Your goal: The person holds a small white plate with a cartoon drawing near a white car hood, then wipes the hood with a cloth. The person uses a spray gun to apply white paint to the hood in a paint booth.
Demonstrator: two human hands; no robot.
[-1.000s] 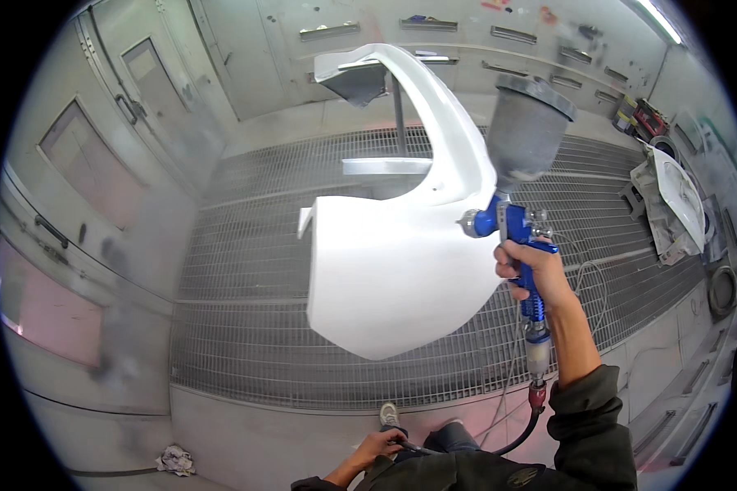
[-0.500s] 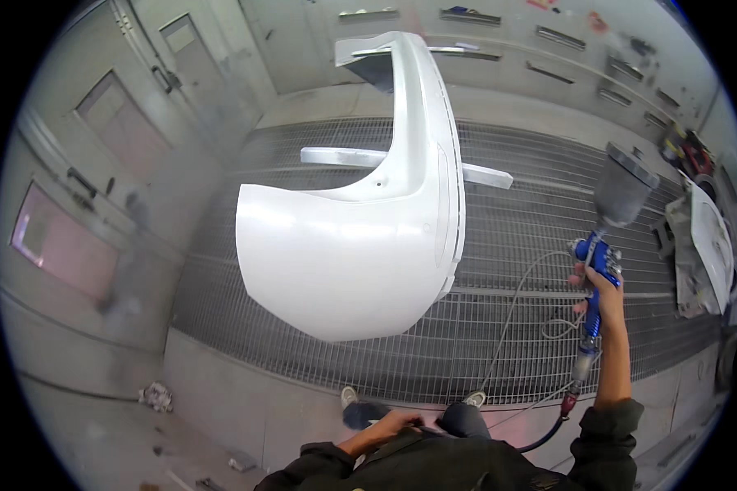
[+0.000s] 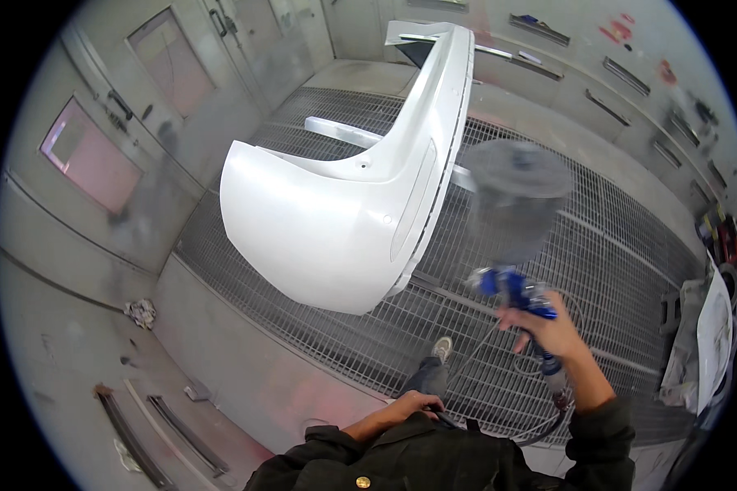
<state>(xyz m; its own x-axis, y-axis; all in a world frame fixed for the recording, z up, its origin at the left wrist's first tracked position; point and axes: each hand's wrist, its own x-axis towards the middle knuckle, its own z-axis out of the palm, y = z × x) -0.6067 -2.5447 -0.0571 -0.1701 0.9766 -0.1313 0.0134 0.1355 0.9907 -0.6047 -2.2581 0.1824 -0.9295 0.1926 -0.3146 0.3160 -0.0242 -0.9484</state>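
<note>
My right hand (image 3: 558,327) grips a blue spray gun (image 3: 512,288), fingers wrapped round its handle. On top of the gun sits a large grey paint cup (image 3: 520,204), smeared by motion. From the handle's lower end a dark air hose (image 3: 549,432) runs back towards my body. Left of the gun, and apart from it, a glossy white car bumper (image 3: 319,233) rests on a pale support bar (image 3: 342,132). My left hand (image 3: 413,405) is held at my waist, its fingers curled in; what they hold, if anything, is hidden.
Metal grating (image 3: 614,303) covers the floor under the bumper. A white panel (image 3: 715,340) leans at the far right. Doors with pinkish windows (image 3: 90,159) line the left wall. A crumpled wad (image 3: 141,313) lies at the left, and loose strips (image 3: 184,434) are at lower left.
The spray gun in my right hand has moved left, nearer the bumper. My view has turned and shifted, and one foot now shows on the grating. My left hand stays at my waist.
</note>
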